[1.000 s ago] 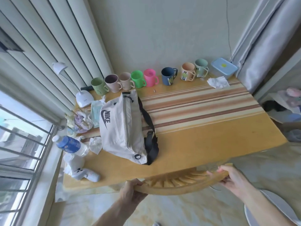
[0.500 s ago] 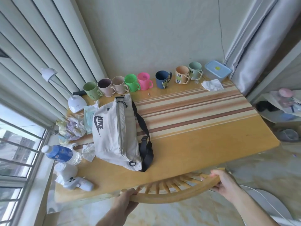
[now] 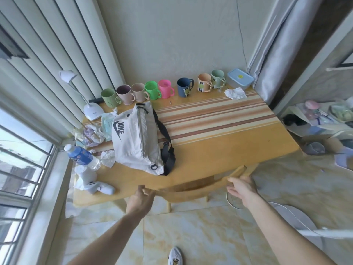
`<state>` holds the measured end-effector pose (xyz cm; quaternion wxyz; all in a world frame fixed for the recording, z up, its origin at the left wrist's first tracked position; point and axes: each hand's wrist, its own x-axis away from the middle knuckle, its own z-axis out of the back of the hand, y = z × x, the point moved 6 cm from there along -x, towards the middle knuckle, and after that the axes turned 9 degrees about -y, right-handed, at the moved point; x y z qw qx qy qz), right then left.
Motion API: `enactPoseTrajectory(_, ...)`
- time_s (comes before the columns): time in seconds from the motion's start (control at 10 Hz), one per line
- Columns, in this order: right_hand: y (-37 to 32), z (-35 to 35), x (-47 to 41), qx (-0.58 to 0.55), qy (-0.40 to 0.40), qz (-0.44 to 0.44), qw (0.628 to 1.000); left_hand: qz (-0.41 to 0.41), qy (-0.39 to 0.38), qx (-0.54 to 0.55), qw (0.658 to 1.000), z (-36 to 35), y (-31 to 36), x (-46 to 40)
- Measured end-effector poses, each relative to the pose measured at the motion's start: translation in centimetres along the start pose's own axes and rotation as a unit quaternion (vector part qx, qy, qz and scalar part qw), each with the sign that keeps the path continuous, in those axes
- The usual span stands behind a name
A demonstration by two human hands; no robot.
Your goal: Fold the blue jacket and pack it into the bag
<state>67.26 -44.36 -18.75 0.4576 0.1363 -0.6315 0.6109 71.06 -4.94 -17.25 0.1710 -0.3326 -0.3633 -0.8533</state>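
Note:
A white Nike waist bag (image 3: 133, 142) with a black strap lies zipped on the left half of the wooden table (image 3: 219, 150). No blue jacket is in view. Just under the table's near edge sits the curved top rail of a wooden chair (image 3: 193, 192). My left hand (image 3: 140, 200) is at the rail's left end, fingers loose and apart, touching it. At the rail's right end, my right hand (image 3: 242, 189) has its fingers spread and only the tips rest against the wood. Both hands are well in front of the bag.
Several coloured mugs (image 3: 166, 88) line the table's far edge, beside a lidded plastic box (image 3: 239, 79) and a crumpled tissue (image 3: 236, 93). A desk lamp (image 3: 91, 110), a water bottle (image 3: 82, 156) and small clutter crowd the left side. The window is on the left.
The chair has gone forward under the table. Both hands, which gripped its top rail before, have loosened and now rest with fingers apart. The camera has pulled back and higher.

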Motion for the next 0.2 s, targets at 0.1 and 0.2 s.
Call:
enactPoseTrajectory(0.1,1.4,0.0,5.2,0.01,-0.021,0.029,0.999,-0.033,0.005,-0.004,0.999,0.0,-0.6,3.7)
enactPoseTrajectory(0.2,3.9,-0.4,11.0,0.019,-0.048,0.057,0.997,-0.081,0.001,-0.006,0.997,-0.5,-1.8,7.2)
